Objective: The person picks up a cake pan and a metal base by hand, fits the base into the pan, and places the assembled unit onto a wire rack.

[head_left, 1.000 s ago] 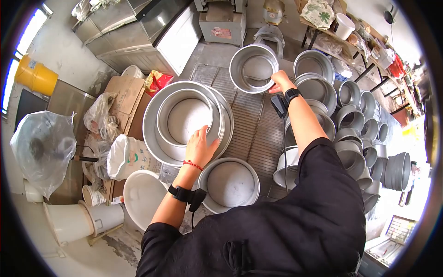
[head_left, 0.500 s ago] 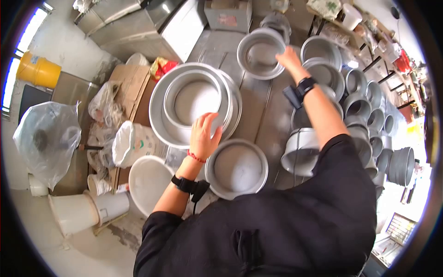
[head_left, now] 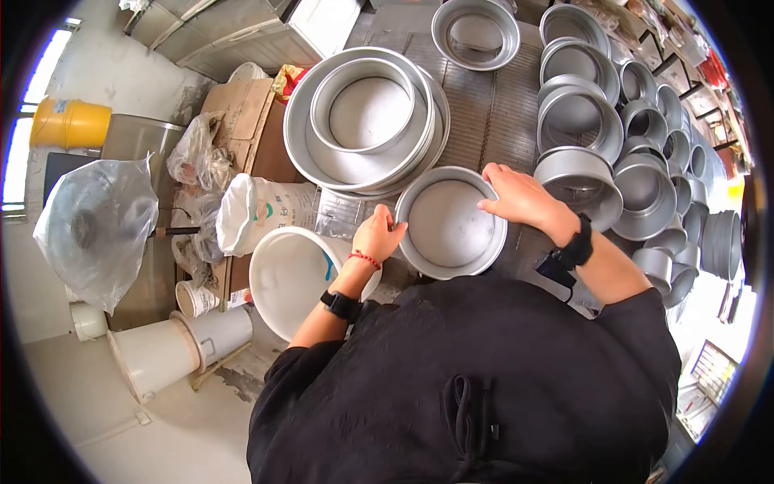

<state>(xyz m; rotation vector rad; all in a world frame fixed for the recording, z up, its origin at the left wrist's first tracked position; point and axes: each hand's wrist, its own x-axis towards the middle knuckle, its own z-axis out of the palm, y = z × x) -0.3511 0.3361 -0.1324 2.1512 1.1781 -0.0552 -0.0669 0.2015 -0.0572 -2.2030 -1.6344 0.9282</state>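
Observation:
A round metal cake pan (head_left: 448,223) lies right in front of my body. My left hand (head_left: 379,235) is closed at its left rim, the fingers bunched together there. On the opposite side, my right hand (head_left: 522,196) grips the upper right rim, with the thumb reaching over the inner edge. Just beyond my left hand stands a stack of wide metal pans (head_left: 302,133), with a smaller round pan (head_left: 369,113) nested inside the top one. Farther back sits another round pan (head_left: 476,34), apart from both hands.
Several rows of grey metal pans (head_left: 578,121) fill the right side of the ribbed metal surface (head_left: 488,109). To the left are a white bucket (head_left: 282,278), a white sack (head_left: 262,211) and a cardboard box (head_left: 236,121). A yellow bucket (head_left: 72,123) stands farther left.
My right hand has left the far pan and come back to the near pan's right rim. My left hand has moved from beside the large stack to the near pan's left rim.

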